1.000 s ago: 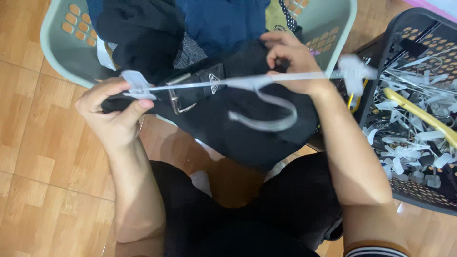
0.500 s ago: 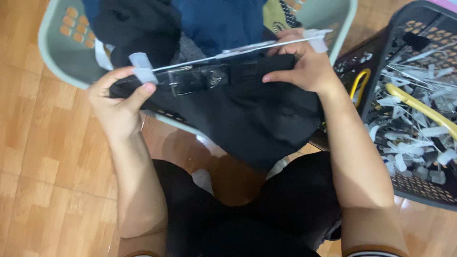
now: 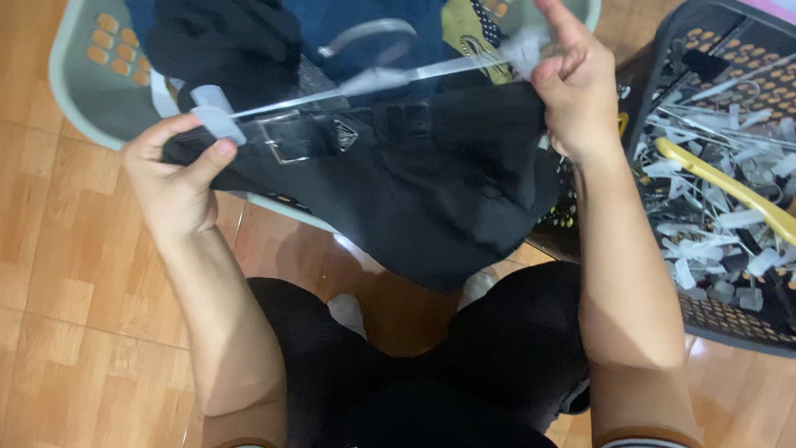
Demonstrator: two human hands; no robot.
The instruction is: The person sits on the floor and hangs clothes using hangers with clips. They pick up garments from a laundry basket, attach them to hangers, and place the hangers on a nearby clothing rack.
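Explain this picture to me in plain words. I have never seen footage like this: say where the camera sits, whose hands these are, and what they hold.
The camera is worn on a person's head and looks down, so you see their own two arms and their lap in dark clothing. The left hand pinches one end clip of a clear plastic hanger, and the right hand grips the other end. A black garment with a metal buckle at its waistband hangs from that hanger between the hands. Behind it, on the wooden floor, stands a pale green laundry basket with dark and blue clothes inside. On the right, a black basket holds a heap of clear hangers and a yellow one.
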